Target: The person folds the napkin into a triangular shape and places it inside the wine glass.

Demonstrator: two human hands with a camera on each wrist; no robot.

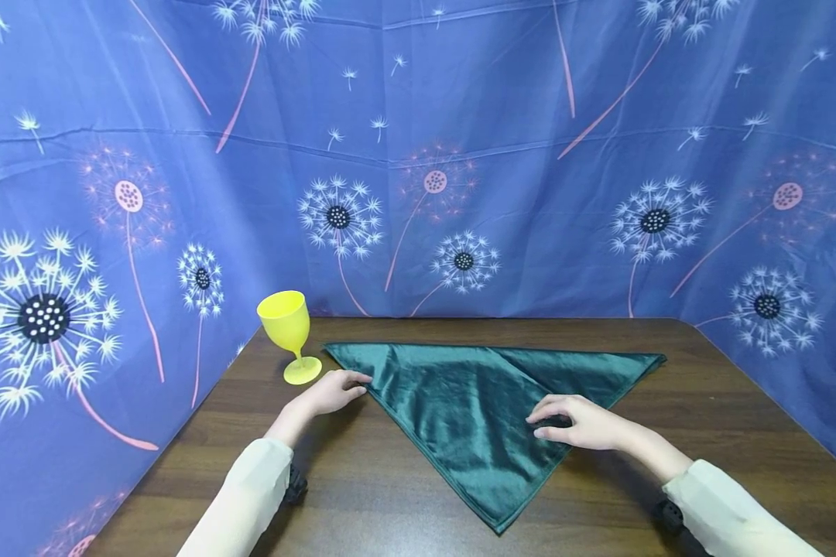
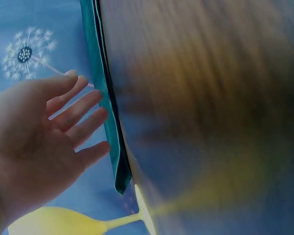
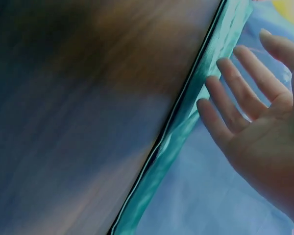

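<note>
A dark green, shiny cloth lies folded into a triangle on the table, one point towards me and its long edge at the back. My left hand is at the cloth's left slanting edge, fingers loosely extended and gripping nothing; whether the fingertips touch the fabric I cannot tell. Over the right part of the cloth hovers my right hand, thumb apart from relaxed fingers. Both palms show bare, in the left wrist view (left hand) and the right wrist view (right hand).
A yellow plastic goblet stands upright at the table's back left, just beyond my left hand. The brown wooden table ends at a blue curtain with dandelion prints, which hangs behind and along both sides.
</note>
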